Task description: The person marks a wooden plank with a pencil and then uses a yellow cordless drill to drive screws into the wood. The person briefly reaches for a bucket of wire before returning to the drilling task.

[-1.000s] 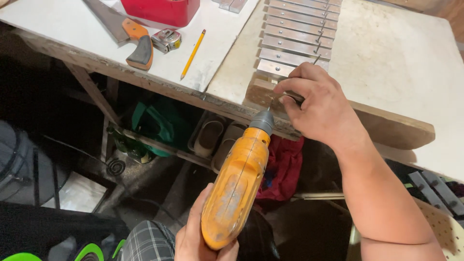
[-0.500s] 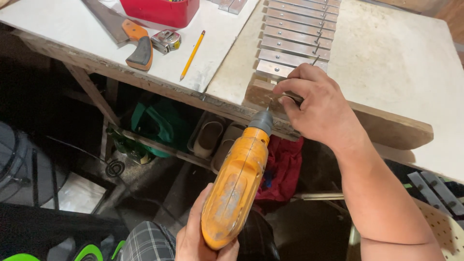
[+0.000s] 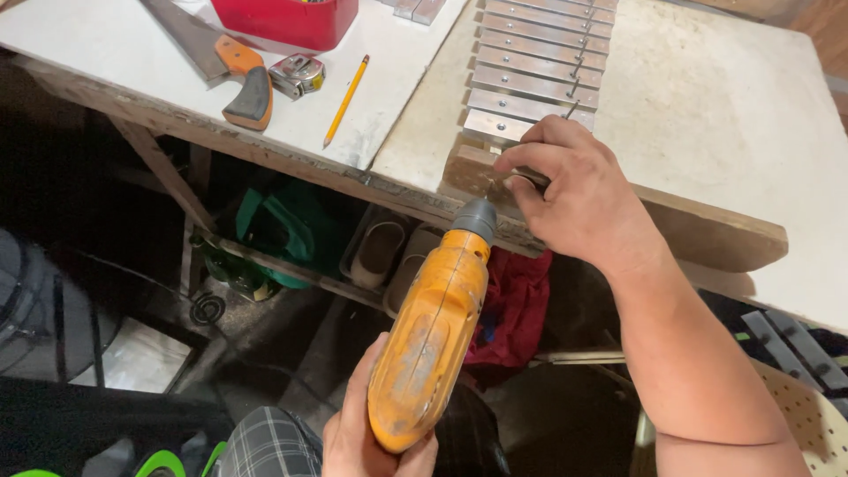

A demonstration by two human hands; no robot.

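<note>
While I look down over the edge of the bench (image 3: 707, 106), the far left of its white top carries a handsaw (image 3: 231, 69) with an orange and black grip, and just right of that grip lies a tape measure (image 3: 297, 74); a red box (image 3: 287, 18) stands behind them, and a yellow pencil (image 3: 346, 100) lies slanted near the front edge; below the bench a green bag (image 3: 287, 230) sits in the dark, with a red cloth (image 3: 512, 309) further right; my left hand (image 3: 371, 433) is closed around the grip of the orange drill (image 3: 433, 331), low in the middle, and the drill's grey nose points up at the front edge of a wooden board (image 3: 698, 225); that board lies on the bench and bears a row of flat metal bars (image 3: 534, 66), each set across it; my right hand (image 3: 574, 190) rests on the near end of the board, fingers curled, fingertips pinched together just beside the drill's tip; whether they grip something small there I cannot tell.
</note>
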